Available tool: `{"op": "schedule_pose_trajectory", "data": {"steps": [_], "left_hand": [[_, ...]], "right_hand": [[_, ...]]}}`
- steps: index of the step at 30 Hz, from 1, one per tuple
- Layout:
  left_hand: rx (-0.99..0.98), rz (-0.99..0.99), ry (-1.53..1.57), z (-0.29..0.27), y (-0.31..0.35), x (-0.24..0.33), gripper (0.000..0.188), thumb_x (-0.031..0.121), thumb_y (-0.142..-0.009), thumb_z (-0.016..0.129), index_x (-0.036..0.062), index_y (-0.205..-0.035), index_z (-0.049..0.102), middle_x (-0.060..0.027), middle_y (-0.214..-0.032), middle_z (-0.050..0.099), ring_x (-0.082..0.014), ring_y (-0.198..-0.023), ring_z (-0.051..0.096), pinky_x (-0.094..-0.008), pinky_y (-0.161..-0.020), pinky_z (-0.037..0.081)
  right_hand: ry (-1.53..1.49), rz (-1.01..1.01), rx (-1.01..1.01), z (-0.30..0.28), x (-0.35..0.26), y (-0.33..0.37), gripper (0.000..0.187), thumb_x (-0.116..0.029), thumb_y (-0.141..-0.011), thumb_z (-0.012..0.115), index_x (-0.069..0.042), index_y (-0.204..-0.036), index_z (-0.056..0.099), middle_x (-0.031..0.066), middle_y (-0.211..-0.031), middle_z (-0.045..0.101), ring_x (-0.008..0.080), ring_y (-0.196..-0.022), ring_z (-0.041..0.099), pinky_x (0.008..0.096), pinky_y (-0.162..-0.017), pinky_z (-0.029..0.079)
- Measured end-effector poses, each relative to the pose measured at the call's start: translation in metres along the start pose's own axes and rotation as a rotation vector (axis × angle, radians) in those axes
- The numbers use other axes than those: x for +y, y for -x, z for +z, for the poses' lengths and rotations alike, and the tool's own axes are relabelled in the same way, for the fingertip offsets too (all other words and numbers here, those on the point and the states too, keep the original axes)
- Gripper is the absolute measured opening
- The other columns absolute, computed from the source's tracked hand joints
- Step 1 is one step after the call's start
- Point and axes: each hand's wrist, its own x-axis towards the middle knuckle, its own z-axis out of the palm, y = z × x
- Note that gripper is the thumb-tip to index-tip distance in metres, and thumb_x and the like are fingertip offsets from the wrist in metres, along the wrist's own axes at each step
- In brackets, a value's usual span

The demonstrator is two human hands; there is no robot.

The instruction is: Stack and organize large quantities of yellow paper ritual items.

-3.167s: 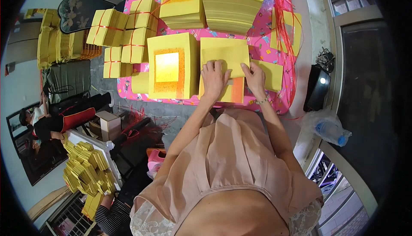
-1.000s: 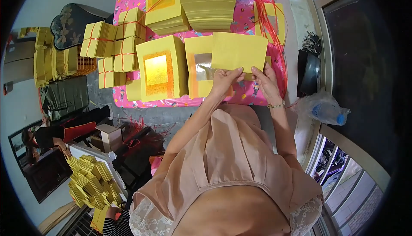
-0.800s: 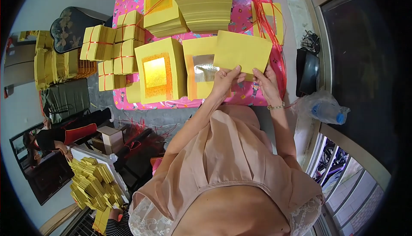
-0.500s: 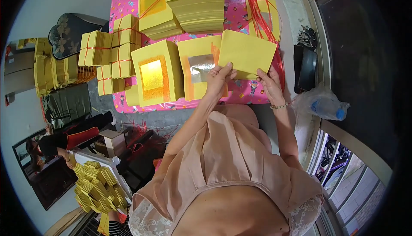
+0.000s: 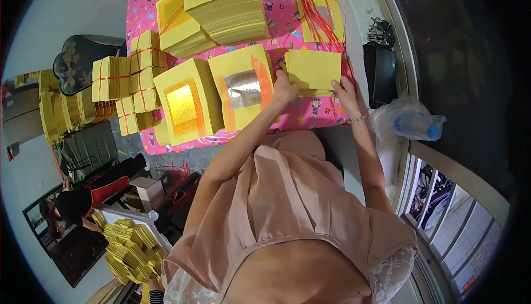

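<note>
Both my hands hold a thin stack of yellow paper sheets point(image 5: 313, 70) low over the pink table cover. My left hand point(image 5: 286, 88) is closed on its lower left corner. At the lower right corner, my right hand point(image 5: 347, 94) pinches the edge between thumb and fingers. The sheets at the edge lie slightly uneven. Just left of my left hand stands a yellow paper pile with a silver foil square point(image 5: 244, 89) and orange bands. Beside that sits another pile with a gold foil square point(image 5: 182, 104).
Taller paper stacks point(image 5: 227, 13) stand at the back of the pink-covered table point(image 5: 323, 113). Red strings point(image 5: 323, 19) hang along its right side. Tied yellow bundles point(image 5: 110, 78) lie at the left. A bagged plastic bottle point(image 5: 415, 125) is at the right. Another person point(image 5: 74, 207) works lower left.
The yellow sheets have been lowered and now lie flatter and squarer to me. My left hand has shifted to their left edge. The whole view has turned slightly.
</note>
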Motion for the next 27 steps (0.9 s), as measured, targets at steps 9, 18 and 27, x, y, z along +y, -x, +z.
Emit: {"op": "schedule_pose_trajectory", "data": {"steps": [9,18,27], "left_hand": [[0.151,-0.224,-0.045,0.034,-0.037,-0.057,0.046,0.010,-0.076,0.066,-0.0107,-0.112,0.047,-0.0271,-0.101,0.066,-0.0348,-0.093,0.068,-0.0442,-0.081,0.053],[0.259,-0.284,-0.211,0.047,-0.010,-0.026,0.050,0.007,-0.074,0.067,-0.0089,-0.120,0.053,-0.0257,-0.110,0.064,-0.0358,-0.106,0.063,-0.0391,-0.087,0.050],[0.349,-0.256,-0.293,0.057,0.005,-0.008,0.060,0.008,-0.074,0.068,-0.0050,-0.126,0.042,-0.0266,-0.116,0.060,-0.0381,-0.111,0.059,-0.0398,-0.094,0.048]], "right_hand": [[0.561,-0.113,0.067,-0.002,0.034,-0.017,0.020,-0.018,-0.093,0.060,0.001,-0.098,0.057,0.0079,-0.078,0.060,0.0159,-0.069,0.057,0.0330,-0.063,0.046],[0.794,-0.139,0.281,0.010,0.026,-0.001,0.030,-0.029,-0.083,0.068,-0.005,-0.099,0.059,0.0181,-0.089,0.066,0.0380,-0.093,0.062,0.0485,-0.075,0.048],[0.817,0.002,0.262,0.005,0.039,0.000,0.043,-0.044,-0.086,0.065,-0.003,-0.098,0.067,0.0199,-0.087,0.068,0.0377,-0.085,0.065,0.0460,-0.072,0.049]]}}
